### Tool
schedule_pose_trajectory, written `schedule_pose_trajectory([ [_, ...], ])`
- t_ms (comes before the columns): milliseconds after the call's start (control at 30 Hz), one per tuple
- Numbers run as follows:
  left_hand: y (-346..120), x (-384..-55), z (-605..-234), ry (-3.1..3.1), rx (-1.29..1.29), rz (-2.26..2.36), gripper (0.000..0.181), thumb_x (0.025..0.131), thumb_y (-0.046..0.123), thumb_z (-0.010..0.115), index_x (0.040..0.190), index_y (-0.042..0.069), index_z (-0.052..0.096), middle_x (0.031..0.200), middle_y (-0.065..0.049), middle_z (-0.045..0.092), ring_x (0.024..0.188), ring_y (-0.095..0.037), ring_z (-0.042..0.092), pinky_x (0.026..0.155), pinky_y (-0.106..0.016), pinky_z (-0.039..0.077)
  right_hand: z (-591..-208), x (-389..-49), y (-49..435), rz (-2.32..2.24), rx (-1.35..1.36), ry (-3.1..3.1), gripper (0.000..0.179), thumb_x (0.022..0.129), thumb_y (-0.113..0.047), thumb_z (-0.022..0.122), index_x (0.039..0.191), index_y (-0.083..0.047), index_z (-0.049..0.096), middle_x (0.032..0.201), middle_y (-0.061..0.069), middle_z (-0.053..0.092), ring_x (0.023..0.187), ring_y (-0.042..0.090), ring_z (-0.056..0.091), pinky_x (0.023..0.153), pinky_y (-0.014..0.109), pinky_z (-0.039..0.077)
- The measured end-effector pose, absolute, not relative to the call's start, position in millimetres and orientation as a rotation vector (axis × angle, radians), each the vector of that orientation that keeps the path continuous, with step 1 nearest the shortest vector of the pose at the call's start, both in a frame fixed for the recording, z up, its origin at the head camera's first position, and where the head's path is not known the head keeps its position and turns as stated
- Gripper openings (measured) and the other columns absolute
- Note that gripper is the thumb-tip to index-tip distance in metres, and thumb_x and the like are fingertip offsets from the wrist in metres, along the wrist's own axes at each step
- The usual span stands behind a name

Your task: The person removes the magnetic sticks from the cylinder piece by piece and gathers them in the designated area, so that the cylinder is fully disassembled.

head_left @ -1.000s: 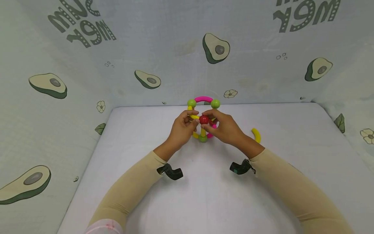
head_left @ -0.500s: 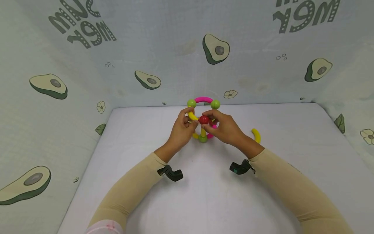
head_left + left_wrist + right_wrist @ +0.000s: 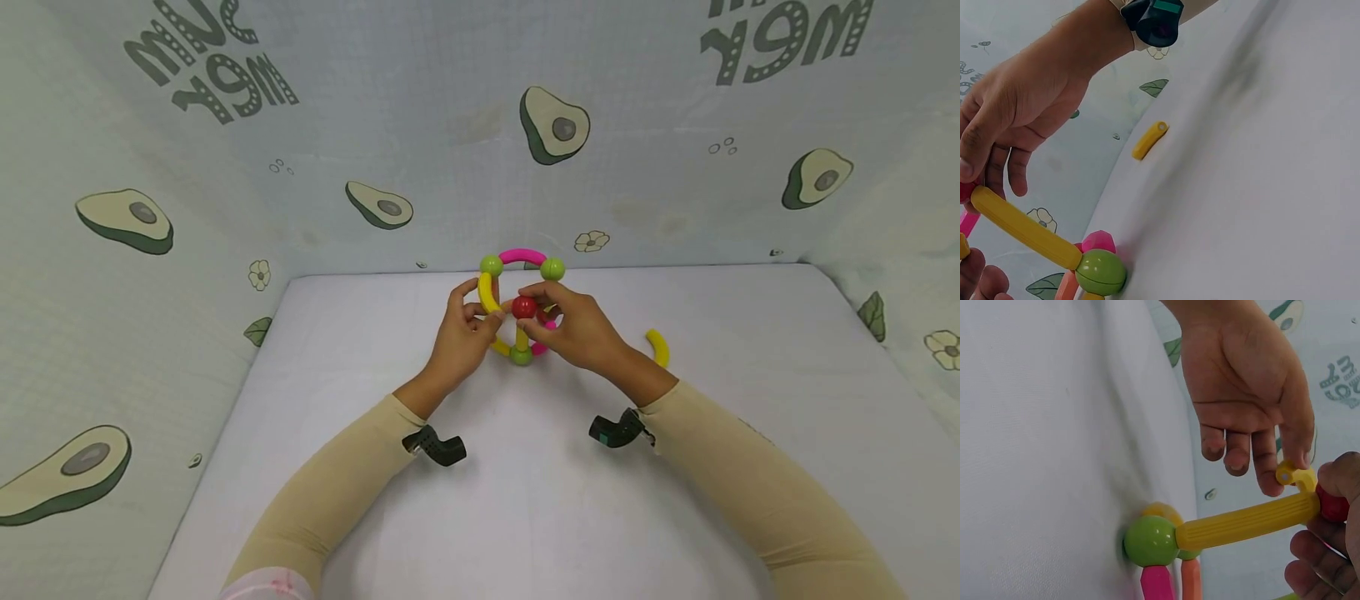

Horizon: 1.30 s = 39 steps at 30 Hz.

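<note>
Ball-and-rod construction toy (image 3: 522, 336) on bench (image 3: 517, 500), between person's hands. Right hand (image 3: 581, 327): thumb and fingers curved, pinching red ball (image 3: 523, 307). Left hand (image 3: 459, 337): pinches curved yellow rod (image 3: 487, 293) beside red ball; cannot tell whether rod touches ball. Ridged yellow rod (image 3: 1247, 520) runs from right hand's pinch down to lower green ball (image 3: 521, 356). Pink rod (image 3: 522, 255) joins two green balls (image 3: 552, 268) beyond hands. Loose yellow piece (image 3: 657, 347) right of right hand.

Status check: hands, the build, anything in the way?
Left hand pinches curved yellow stick. Right hand pinches red ball on ball-and-stick frame. Loose yellow stick on table, right of frame, apart from both hands; nothing seen blocking.
</note>
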<state>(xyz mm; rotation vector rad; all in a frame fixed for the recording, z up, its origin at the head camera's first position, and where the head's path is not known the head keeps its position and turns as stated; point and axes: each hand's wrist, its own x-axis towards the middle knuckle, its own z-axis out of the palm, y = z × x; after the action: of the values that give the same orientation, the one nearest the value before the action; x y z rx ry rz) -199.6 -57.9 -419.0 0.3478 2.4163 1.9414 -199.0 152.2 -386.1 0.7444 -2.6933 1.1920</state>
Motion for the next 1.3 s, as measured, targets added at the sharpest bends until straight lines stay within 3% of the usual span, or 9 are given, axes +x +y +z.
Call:
schedule_pose_trajectory([
  [433,-70,-206,-432,2.562,0.315,1.864,0.061,0.103,0.018,0.063,0.154,0.005,0.033,0.120,-0.013,0.066,0.088,-0.022,0.062,0.071,-0.029,0.054,-387,-199,153,1.220,0.720,-2.718,0.047,0.092,-0.014,0.079,0.134,-0.007,0.058,0.118,0.010,0.069,0.103,0.035,0.065,0.080,0.043,0.060],
  [733,-75,-210,-435,2.593,0.295,1.849,0.056,0.101,0.016,0.063,0.151,0.009,0.038,0.118,-0.012,0.065,0.088,-0.022,0.061,0.070,-0.029,0.053,-387,-199,153,1.221,0.723,-2.706,0.048,0.091,-0.012,0.080,0.134,-0.007,0.059,0.116,0.011,0.069,0.101,0.035,0.066,0.075,0.041,0.060],
  [933,-72,-204,-435,2.715,0.299,1.837,0.064,0.097,0.015,0.069,0.151,0.007,0.035,0.129,-0.016,0.055,0.097,-0.023,0.056,0.077,-0.032,0.052,-388,-199,153,1.216,0.716,-2.705,0.048,0.091,-0.013,0.079,0.134,-0.007,0.059,0.116,0.011,0.069,0.101,0.034,0.065,0.076,0.040,0.060],
  [1133,-59,-186,-435,2.997,0.550,1.905,0.059,0.092,0.006,0.070,0.142,-0.002,0.040,0.125,-0.024,0.044,0.106,-0.035,0.046,0.085,-0.050,0.046,-390,-200,153,1.228,0.719,-2.697,0.048,0.091,-0.012,0.079,0.134,-0.007,0.059,0.116,0.011,0.069,0.101,0.034,0.066,0.077,0.040,0.060],
  [1300,-49,-175,-438,3.022,0.889,1.813,0.038,0.093,0.003,0.068,0.127,-0.002,0.052,0.116,-0.017,0.051,0.104,-0.030,0.051,0.085,-0.046,0.050,-390,-200,153,1.235,0.740,-2.668,0.048,0.090,-0.009,0.080,0.133,-0.006,0.059,0.116,0.011,0.070,0.099,0.032,0.066,0.080,0.043,0.060],
])
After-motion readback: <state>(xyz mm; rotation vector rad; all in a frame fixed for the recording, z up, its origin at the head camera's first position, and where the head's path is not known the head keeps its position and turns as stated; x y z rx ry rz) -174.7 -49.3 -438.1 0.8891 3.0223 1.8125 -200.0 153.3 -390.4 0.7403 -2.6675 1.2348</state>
